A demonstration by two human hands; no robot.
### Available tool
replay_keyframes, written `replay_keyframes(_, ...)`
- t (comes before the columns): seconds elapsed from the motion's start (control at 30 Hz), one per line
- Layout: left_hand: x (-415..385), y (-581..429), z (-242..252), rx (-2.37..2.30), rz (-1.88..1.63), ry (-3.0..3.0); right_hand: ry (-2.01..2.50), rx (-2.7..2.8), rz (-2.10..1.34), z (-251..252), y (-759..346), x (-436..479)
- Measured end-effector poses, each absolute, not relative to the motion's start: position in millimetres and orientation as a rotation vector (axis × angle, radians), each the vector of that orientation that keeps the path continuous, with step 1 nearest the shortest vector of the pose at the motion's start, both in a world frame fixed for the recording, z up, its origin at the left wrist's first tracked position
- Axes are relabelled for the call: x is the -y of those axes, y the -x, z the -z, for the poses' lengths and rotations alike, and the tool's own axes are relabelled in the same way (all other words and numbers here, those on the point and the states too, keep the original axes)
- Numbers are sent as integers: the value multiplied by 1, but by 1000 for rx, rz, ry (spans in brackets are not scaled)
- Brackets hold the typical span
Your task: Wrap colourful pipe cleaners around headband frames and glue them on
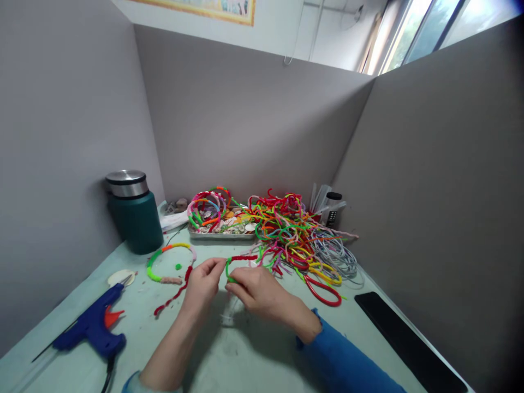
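My left hand (203, 281) pinches a green and red pipe cleaner (244, 257) between thumb and fingers. My right hand (256, 289) has its fingertips closed on the green, bent part of the same strand, just to the right. The red end sticks out above my right hand. A ring of joined coloured pipe cleaners (154, 276) lies left of my left hand. A twisted dark red length (172, 303) runs down beside my left wrist; whether it joins the held strand I cannot tell. A small green piece (178, 267) lies inside the ring.
A blue glue gun (90, 322) and green flask (137, 218) stand left. Behind are a metal tray (223, 236) of buttons, finished rings (204, 210) and a pipe cleaner heap (282, 224). Red-handled scissors (323, 297) and a black strip (409, 341) lie right. Grey partitions (245, 120) enclose the table.
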State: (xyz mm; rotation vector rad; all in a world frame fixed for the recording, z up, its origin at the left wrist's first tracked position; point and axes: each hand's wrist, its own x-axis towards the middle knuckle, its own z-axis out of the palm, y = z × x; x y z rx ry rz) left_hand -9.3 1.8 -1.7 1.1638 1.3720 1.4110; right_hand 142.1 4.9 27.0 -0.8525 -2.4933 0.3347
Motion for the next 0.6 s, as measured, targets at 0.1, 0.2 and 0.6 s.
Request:
replay_keyframes(0.1, -1, 10, 1, -1404, -1398, -1340, 800, 2415, -411, -30, -143, -5)
replay_keyframes(0.2, 3, 8, -1, -1446, -1392, -1540, 847, 2317, -414, -33, -145, -7)
replay_keyframes(0.6, 17, 2, -16, -1268, -1278, -1929, 1022, 1919, -707, -42, -165, -30)
